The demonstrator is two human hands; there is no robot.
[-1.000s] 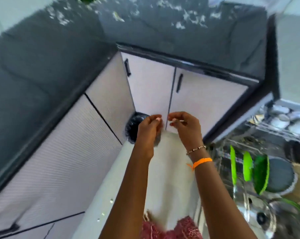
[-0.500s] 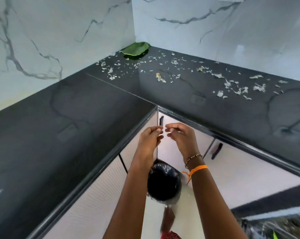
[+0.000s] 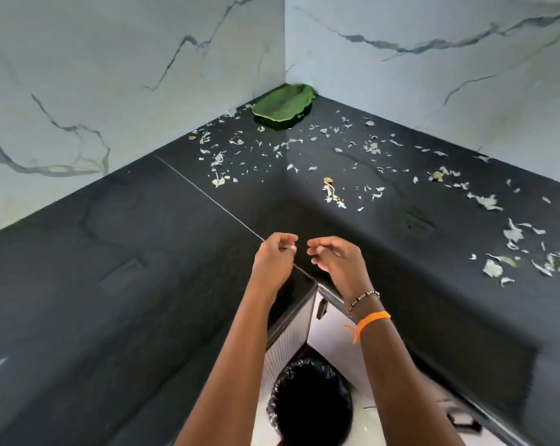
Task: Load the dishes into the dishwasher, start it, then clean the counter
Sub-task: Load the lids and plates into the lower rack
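Observation:
The black L-shaped counter fills the view. Pale leaf and paper scraps are scattered over its corner and right arm. A green leaf-shaped plate lies in the far corner against the marble walls. My left hand and my right hand hover side by side above the counter's inner corner, fingers curled and pinched close together. Nothing can be made out between the fingers. The dishwasher is out of view.
A bin lined with a black bag stands on the floor below the inner corner, between my forearms. White cabinet doors with dark handles sit under the counter. Marble walls bound the counter at the back.
The view has tilted up from the cabinets and the open dishwasher rack to the counter. Both hands have risen together from in front of the cabinet doors to above the counter's edge.

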